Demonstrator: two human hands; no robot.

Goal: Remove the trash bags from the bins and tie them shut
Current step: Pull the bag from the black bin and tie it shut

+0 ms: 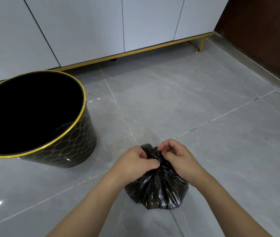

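On grey tile, left hand (135, 161) and right hand (178, 158) grip crinkled glossy bag (156, 190) neck.

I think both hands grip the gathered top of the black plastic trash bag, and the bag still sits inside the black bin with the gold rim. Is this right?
Not quite. In the head view the black plastic trash bag sits on the grey tiled floor, outside the black bin with the gold rim. The left hand and right hand do grip its gathered top.

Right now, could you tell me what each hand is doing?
Left hand: closed, pinching the gathered neck of the black trash bag.
Right hand: closed, pinching the same bag's neck.
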